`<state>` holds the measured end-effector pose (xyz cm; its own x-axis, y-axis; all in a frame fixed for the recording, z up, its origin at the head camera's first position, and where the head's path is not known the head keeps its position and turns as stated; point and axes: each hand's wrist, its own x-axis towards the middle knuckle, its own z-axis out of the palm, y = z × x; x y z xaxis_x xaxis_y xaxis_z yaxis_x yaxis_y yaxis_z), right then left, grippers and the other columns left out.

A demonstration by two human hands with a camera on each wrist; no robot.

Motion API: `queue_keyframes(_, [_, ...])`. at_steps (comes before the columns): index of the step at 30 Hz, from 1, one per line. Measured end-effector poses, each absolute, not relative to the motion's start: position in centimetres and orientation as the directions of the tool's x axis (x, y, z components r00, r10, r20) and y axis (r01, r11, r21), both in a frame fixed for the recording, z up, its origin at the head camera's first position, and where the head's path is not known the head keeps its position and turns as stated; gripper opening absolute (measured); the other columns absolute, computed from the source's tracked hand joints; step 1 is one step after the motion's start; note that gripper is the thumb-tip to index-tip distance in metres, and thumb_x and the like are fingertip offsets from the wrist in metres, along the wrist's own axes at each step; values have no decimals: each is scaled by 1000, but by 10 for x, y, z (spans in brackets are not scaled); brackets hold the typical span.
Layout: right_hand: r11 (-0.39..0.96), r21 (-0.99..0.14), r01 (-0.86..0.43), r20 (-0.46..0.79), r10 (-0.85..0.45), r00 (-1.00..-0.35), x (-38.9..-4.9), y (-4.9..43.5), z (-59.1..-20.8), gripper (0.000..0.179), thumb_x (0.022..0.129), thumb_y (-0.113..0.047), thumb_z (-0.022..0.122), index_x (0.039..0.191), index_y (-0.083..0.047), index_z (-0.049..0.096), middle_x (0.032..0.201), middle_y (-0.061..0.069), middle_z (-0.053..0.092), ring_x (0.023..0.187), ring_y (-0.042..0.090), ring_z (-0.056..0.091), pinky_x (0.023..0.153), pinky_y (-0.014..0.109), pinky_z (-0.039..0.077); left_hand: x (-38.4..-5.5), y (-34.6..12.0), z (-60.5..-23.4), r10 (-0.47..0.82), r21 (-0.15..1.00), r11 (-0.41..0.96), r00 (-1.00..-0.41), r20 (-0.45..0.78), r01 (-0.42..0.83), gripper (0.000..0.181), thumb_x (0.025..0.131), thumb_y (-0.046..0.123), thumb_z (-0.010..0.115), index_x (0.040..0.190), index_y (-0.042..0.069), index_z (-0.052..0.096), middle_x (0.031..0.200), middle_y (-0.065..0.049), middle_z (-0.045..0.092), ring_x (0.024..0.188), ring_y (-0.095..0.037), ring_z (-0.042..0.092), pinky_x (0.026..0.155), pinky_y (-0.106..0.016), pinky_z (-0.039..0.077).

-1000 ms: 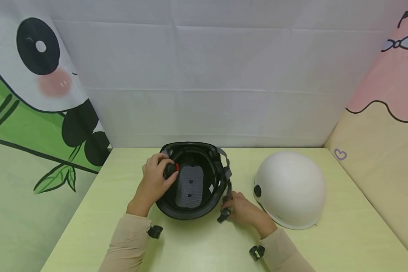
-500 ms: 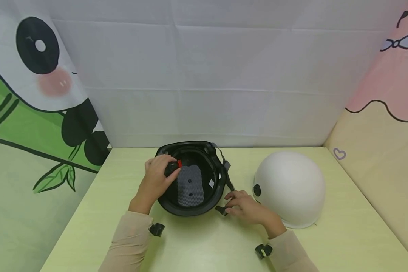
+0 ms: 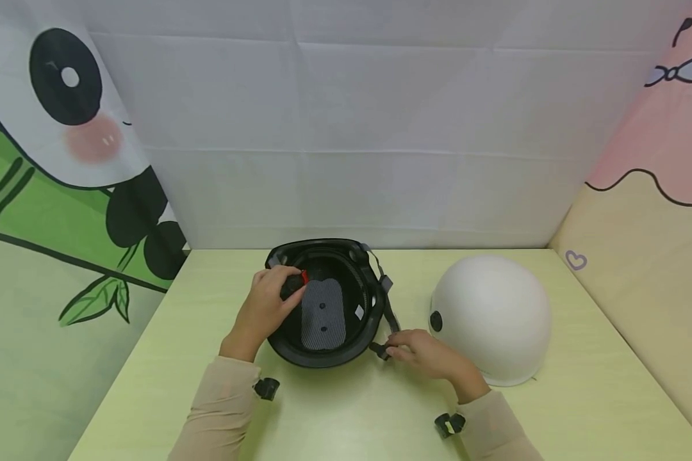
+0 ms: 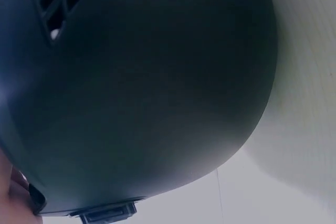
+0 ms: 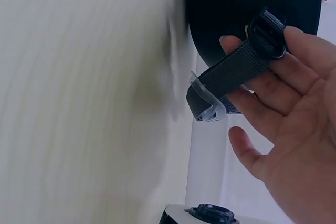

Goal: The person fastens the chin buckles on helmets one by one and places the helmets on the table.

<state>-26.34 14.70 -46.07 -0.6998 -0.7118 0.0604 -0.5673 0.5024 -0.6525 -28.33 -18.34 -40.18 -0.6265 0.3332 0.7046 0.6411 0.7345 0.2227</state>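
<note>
A black helmet (image 3: 323, 358) lies with its hollow side up near the table's back edge, a grey mesh pad (image 3: 323, 314) inside it. My left hand (image 3: 262, 310) is at its left side, thumb and fingers gripping a black buckle (image 3: 291, 286) with a red part. Just right of the helmet, my right hand (image 3: 429, 355) pinches the grey chin strap (image 3: 391, 317). Close up in the right wrist view, the thumb is on a black strap slider (image 5: 266, 32), with fingers behind the webbing (image 5: 231, 72). The helmet's smooth outer shell (image 4: 152, 93) hides most of the left hand in the left wrist view.
A white helmet (image 3: 493, 314) with a dark round side fitting rests dome up on the pale table (image 3: 346, 416), close to the right forearm. A white cloth wall (image 3: 352, 128) stands along the back edge, with printed panels at both sides.
My right hand has moved to the right, drawing the strap out from the helmet's side. The black helmet has shifted slightly; my left hand keeps its grip on the buckle.
</note>
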Motion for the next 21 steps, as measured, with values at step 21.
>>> queue_keyframes(21, [466, -764, -446, 160, -533, -831, -258, 150, -452, 25, 102, -16, 54, 119, -1, 64, 110, 7, 66, 94, 19, 60, 78, 35, 49, -283, -180, -399, 309, 210, 740, -601, 737, 639, 37, 77, -1, 81, 109, -3, 62, 105, -18, 64, 98, -35, 61, 86, -52, 41])
